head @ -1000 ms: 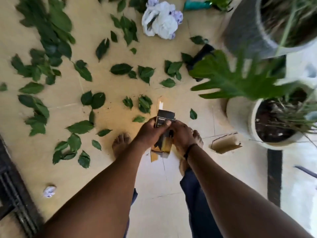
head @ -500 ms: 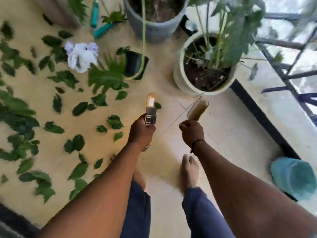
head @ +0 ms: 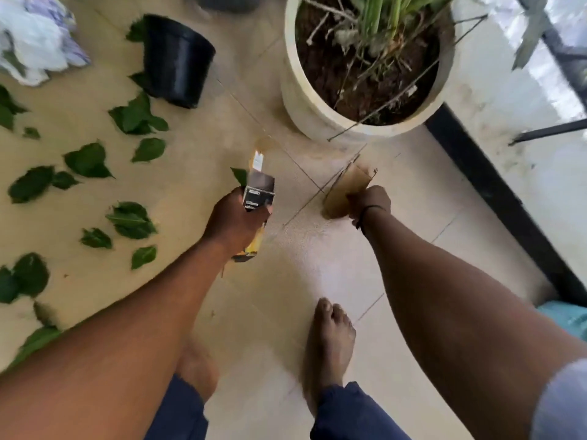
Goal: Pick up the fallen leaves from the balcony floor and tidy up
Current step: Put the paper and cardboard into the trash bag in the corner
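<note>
Two hands (head: pixel 236 217), two pots (head: pixel 305 100), two cardboard pieces (head: pixel 344 192).

A home balcony is showing here: tiled floor (head: pixel 311 271), a potted plant (head: pixel 365 100), scattered leaves (head: pixel 89 160), a railing (head: pixel 565 58) edging it.

Bare floor (head: pixel 317 265) between hands; cream planter (head: pixel 305 100), black pot (head: pixel 178 61) ahead.

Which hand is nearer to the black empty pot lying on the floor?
Left. The left hand, gripping a printed box, is just below the black pot. The right hand, holding brown cardboard, is farther right.
</note>
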